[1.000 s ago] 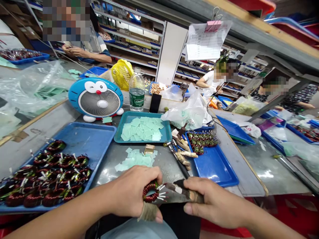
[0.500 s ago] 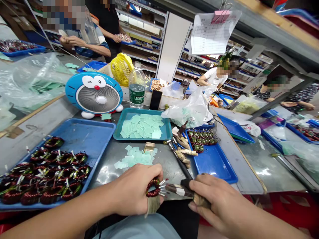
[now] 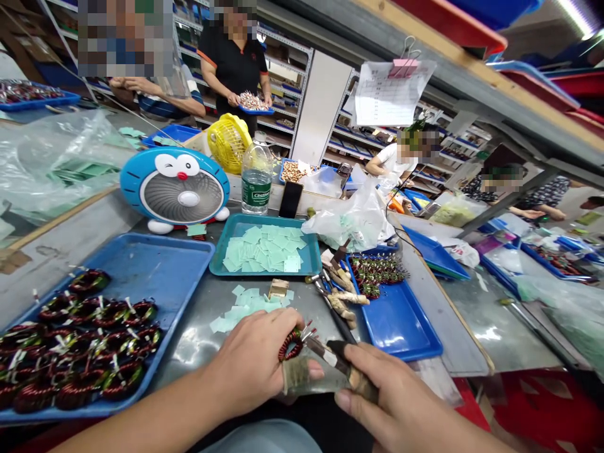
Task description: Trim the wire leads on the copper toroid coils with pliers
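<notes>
My left hand (image 3: 262,355) is closed around a toroidal coil (image 3: 291,345) wound with dark red-brown copper wire, its lead ends pointing right. Brownish tape (image 3: 296,372) wraps one finger of that hand. My right hand (image 3: 384,387) grips a hand tool (image 3: 330,357) with a dark, flat shank and a taped handle; its exact kind is unclear. The tool's tip meets the coil's wire ends. Pale green square sheets (image 3: 250,307) lie loose just beyond my left hand, beside a small wooden block (image 3: 278,289).
At left, a blue tray (image 3: 186,277) holds several wound coils. More green sheets fill a teal tray (image 3: 217,264). Tools with taped handles (image 3: 340,299) lie near a blue tray (image 3: 401,327) of small coils. A cartoon-faced fan (image 3: 174,189) and bottle (image 3: 256,179) stand behind. Co-workers are beyond.
The tool has tilted more steeply against the coil's leads, with both hands still gripping. My view has shifted slightly. A person in black at the back now shows more fully with a tray.
</notes>
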Demonstrator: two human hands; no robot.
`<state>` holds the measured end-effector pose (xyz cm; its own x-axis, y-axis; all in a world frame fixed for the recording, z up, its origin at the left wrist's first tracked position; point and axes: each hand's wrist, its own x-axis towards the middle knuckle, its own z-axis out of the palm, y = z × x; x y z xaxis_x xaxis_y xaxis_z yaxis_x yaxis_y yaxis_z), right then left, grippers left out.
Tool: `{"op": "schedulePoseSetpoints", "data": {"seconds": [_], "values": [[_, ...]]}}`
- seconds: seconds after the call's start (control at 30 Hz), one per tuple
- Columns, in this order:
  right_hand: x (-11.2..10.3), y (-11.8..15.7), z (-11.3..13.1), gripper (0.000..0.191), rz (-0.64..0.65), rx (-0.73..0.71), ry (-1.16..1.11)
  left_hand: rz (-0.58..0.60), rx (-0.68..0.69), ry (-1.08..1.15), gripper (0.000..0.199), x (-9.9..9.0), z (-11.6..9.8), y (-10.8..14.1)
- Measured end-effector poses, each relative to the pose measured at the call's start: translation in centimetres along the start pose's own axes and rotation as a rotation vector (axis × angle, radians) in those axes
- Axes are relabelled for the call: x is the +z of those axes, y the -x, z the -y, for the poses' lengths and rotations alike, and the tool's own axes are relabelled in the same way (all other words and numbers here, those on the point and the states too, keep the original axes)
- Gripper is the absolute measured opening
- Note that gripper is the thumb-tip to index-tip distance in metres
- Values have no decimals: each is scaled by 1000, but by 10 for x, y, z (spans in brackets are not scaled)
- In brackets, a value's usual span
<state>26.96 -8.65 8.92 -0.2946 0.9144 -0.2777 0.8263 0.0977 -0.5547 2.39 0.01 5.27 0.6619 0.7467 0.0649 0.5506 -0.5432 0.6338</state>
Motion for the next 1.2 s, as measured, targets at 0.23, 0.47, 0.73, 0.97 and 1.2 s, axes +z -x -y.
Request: {"op": "schedulePoseSetpoints", "data": {"seconds": [0.23, 0.47, 0.73, 0.97, 1.2], "values": [[10, -4, 3, 14, -25, -5, -51, -89, 16, -80, 64, 7, -2, 0], [35, -8, -18, 12, -146, -56, -64, -108, -17, -139, 44, 13, -9, -4], [51, -11, -44, 26, -349, -136, 142, 19, -181, 96, 34, 20, -15, -13], [12, 0, -43, 8, -226, -182, 210, 177, -214, 243, 44, 13, -16, -8], [-6, -6, -52, 13, -200, -333, 196, 213, -147, 413, 25, 11, -24, -6]]}}
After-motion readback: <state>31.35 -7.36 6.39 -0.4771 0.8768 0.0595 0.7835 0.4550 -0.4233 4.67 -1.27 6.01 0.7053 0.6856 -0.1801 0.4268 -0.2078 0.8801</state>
